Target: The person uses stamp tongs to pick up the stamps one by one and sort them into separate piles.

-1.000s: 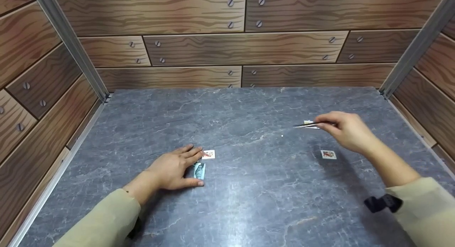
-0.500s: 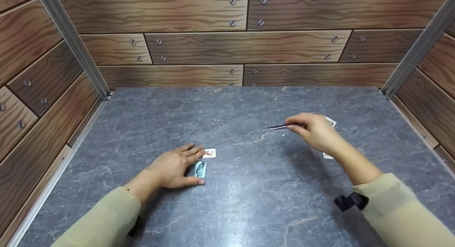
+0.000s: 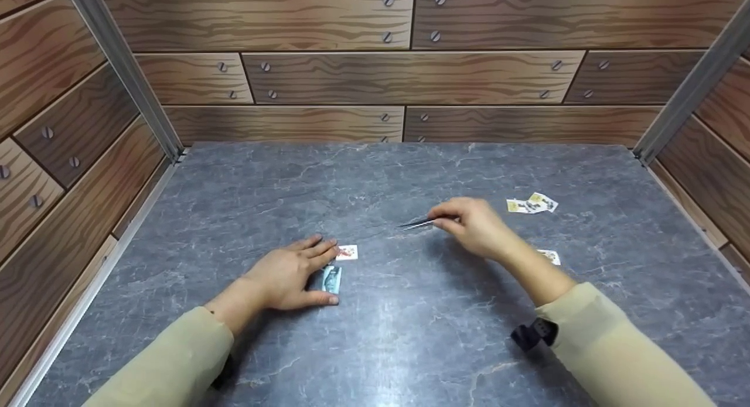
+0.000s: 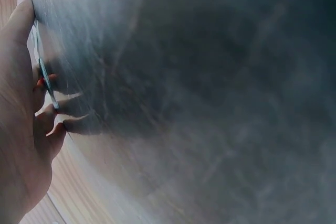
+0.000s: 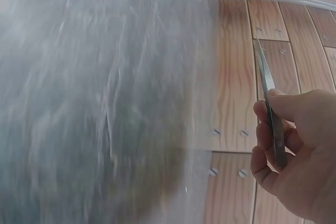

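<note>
My right hand pinches a pair of slim metal tweezers over the middle of the table, tips pointing left. In the right wrist view the tweezers lie between thumb and fingers, their points nearly together with nothing seen in them. My left hand rests on the table with fingers spread. Its fingertips overlap the left edge of a small playing card with a red figure. Between its thumb and index finger lies a small teal printed packet, partly covered by the hand.
Several small cards with yellow and dark print overlap at the back right. Another small card with a red figure lies partly behind my right forearm. Wood-patterned walls border the grey marbled table behind and at both sides.
My right hand has moved left with the tweezers, from beside the overlapping cards to mid-table, uncovering those cards. My left hand has stayed in place.
</note>
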`<state>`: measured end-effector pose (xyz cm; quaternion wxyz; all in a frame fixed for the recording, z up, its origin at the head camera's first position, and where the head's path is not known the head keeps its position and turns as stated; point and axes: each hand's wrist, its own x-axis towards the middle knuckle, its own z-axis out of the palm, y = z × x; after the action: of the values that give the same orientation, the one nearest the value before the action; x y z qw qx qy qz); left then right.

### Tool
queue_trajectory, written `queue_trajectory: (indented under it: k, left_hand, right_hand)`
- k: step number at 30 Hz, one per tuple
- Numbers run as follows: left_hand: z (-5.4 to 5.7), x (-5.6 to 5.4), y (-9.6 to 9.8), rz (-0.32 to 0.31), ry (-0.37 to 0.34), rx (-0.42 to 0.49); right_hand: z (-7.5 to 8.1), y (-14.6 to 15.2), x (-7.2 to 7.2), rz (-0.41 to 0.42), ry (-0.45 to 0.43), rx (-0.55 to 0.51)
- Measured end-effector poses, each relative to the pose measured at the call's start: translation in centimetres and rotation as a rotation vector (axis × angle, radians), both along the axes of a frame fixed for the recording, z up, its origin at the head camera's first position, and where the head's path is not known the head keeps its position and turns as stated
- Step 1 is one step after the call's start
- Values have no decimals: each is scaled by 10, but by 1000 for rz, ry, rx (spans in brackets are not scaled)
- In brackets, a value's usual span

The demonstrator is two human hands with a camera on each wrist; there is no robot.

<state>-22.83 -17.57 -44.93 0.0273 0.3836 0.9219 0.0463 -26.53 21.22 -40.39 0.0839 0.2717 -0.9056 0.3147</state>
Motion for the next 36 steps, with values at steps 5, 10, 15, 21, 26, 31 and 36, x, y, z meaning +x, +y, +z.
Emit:
queue_trajectory:
  k: [5, 10, 15, 21, 26, 31, 36]
  left_hand:
    - [1, 1, 0, 6, -11, 1]
    - [1, 0, 0, 8, -15, 2]
    - [1, -1, -1, 13, -14, 0]
    - [0, -1, -1, 14, -17, -1]
    - [0, 0, 0, 6, -11, -3]
    - [-1, 0, 0, 4, -4, -5]
    - [-1, -1, 0, 4, 3, 0]
  right_hand:
    - [-9, -19, -6, 42, 2, 13]
    - [-18, -34, -11, 62, 0, 11]
    - [-26, -48, -14, 84, 14, 25]
    - [-31, -60, -15, 90, 14, 41]
    - [-33, -62, -15, 98, 16, 49]
    - [-35, -64, -16, 89, 16, 69]
    - [-34, -67, -16, 86, 9, 84]
